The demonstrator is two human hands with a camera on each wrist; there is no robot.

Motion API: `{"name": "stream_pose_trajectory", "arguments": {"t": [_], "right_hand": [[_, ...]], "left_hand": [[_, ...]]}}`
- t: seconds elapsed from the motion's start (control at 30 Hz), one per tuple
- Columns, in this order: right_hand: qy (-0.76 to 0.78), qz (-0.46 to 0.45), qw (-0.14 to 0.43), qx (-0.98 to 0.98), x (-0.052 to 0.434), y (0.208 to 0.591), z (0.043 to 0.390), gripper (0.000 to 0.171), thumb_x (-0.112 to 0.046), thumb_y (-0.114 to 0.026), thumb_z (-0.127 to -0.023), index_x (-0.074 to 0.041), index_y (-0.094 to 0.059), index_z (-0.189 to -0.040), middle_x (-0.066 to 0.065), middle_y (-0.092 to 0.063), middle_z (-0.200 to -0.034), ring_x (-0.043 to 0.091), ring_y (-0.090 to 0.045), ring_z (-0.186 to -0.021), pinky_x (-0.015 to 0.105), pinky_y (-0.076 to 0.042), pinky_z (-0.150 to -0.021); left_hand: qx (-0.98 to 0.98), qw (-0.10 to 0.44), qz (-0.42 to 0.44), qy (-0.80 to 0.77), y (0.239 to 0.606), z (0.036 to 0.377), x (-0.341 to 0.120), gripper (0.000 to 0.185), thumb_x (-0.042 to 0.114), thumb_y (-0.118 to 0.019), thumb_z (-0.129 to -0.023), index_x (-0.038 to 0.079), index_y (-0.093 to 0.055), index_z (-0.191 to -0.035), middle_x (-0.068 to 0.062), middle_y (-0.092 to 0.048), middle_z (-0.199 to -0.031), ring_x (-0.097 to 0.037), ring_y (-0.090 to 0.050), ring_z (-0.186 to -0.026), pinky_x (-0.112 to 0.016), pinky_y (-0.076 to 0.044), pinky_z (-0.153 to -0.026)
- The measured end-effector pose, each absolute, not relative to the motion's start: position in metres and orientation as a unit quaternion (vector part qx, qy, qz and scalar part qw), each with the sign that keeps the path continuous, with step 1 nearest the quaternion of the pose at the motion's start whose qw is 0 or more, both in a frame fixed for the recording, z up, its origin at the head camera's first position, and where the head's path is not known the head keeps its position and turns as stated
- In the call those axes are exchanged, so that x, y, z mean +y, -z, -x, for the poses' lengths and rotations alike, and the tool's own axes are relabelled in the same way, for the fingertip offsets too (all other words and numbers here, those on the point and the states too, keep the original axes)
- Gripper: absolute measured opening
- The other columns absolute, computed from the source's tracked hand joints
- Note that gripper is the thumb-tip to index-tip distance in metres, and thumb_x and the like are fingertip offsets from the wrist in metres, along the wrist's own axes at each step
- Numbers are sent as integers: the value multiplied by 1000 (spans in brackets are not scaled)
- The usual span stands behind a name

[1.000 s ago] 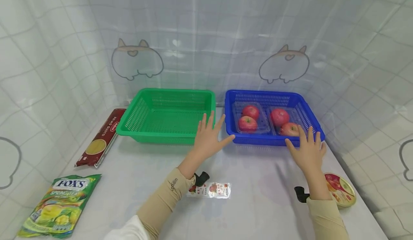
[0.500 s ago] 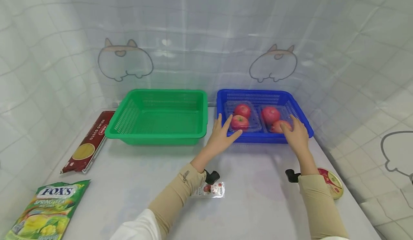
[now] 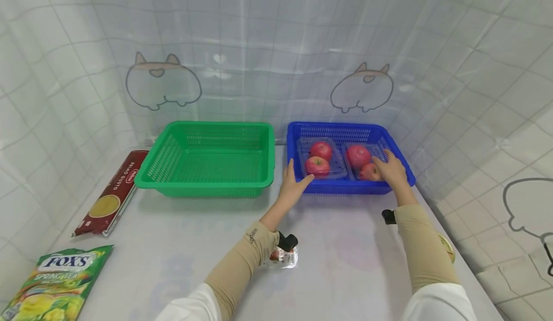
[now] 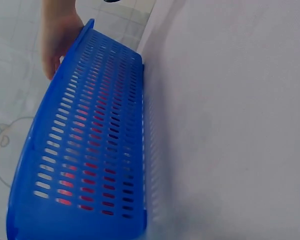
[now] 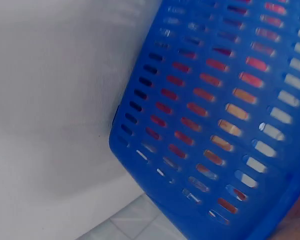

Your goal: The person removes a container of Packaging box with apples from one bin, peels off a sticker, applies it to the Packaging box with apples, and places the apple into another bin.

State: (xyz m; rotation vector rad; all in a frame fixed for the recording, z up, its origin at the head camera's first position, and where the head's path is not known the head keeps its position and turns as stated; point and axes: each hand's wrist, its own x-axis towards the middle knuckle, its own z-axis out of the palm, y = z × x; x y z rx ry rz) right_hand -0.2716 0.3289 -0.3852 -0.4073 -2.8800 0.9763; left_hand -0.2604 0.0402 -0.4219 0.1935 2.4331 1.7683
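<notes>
Showing in the head view: blue basket (image 3: 345,186) on the white surface (image 3: 181,244) beside a green basket (image 3: 207,158), holding boxed apples (image 3: 317,166); left hand (image 3: 294,186) gripping its near-left corner, right hand (image 3: 390,171) curled over its near-right rim. Left wrist view: slotted blue wall, the right hand at its far end. Right wrist view: basket corner, red showing through slots.

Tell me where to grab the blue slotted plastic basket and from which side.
Grip the blue slotted plastic basket at its near rim corners, one hand per end, coming from the front. The left hand and right hand are already there. The flared lip gives purchase; the clear apple packs weigh on both halves.
</notes>
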Motion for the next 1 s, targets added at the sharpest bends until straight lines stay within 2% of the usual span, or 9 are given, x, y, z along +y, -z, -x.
{"name": "stream_pose_trajectory", "arguments": {"t": [0.13, 0.27, 0.4, 0.57, 0.67, 0.83, 1.0], "right_hand": [[-315, 132, 20, -940, 329, 385, 278, 73, -42, -36, -94, 3, -12, -145, 35, -18, -144, 52, -18, -130, 62, -18, -102], [-308, 157, -7, -938, 329, 384, 282, 75, -45, -37, -93, 0, -10, -146, 33, -15, -145, 54, -16, -130, 68, -17, -99], [-307, 177, -21, -935, 329, 384, 285, 79, -44, -45, -90, -3, -9, -147, 32, -11, -147, 57, -12, -129, 73, -13, -95], [-311, 179, -42, -932, 331, 384, 287, 86, -38, -56, -87, 0, -6, -147, 32, -8, -147, 59, -6, -129, 73, -7, -96], [-323, 178, -63, -928, 331, 383, 287, 88, -38, -56, -88, 1, -2, -146, 33, -6, -147, 57, -3, -130, 72, -5, -97], [-351, 157, -83, -920, 329, 382, 290, 86, -33, -54, -91, 5, 1, -145, 34, -4, -147, 52, -5, -133, 64, -11, -103], [-403, 145, -127, -895, 335, 384, 294, 87, -32, -51, -93, 3, 11, -144, 31, 8, -147, 49, 1, -135, 60, -9, -106]], "left_hand": [[790, 76, -47, -607, 427, 264, 39, 83, 37, -56, -89, 15, -3, -150, -14, -13, -153, -34, -16, -138, -55, -20, -107], [790, 71, -45, -607, 429, 266, 39, 82, 31, -58, -88, 14, -6, -150, -15, -17, -152, -35, -20, -137, -54, -23, -106], [792, 58, -54, -605, 430, 267, 41, 83, 24, -60, -87, 13, -7, -149, -14, -18, -152, -34, -22, -137, -51, -25, -106], [790, 56, -65, -607, 433, 266, 42, 83, 23, -61, -87, 12, -7, -149, -12, -17, -153, -32, -21, -137, -48, -24, -108], [790, 56, -66, -607, 434, 266, 42, 83, 23, -61, -87, 12, -7, -149, -12, -17, -153, -31, -21, -137, -48, -24, -108], [794, 56, -61, -602, 435, 268, 39, 83, 25, -61, -87, 13, -7, -149, -11, -17, -153, -31, -21, -137, -47, -24, -108], [794, 55, -67, -602, 436, 269, 38, 82, 24, -60, -87, 14, -7, -149, -10, -16, -153, -31, -20, -138, -48, -24, -108]]}}
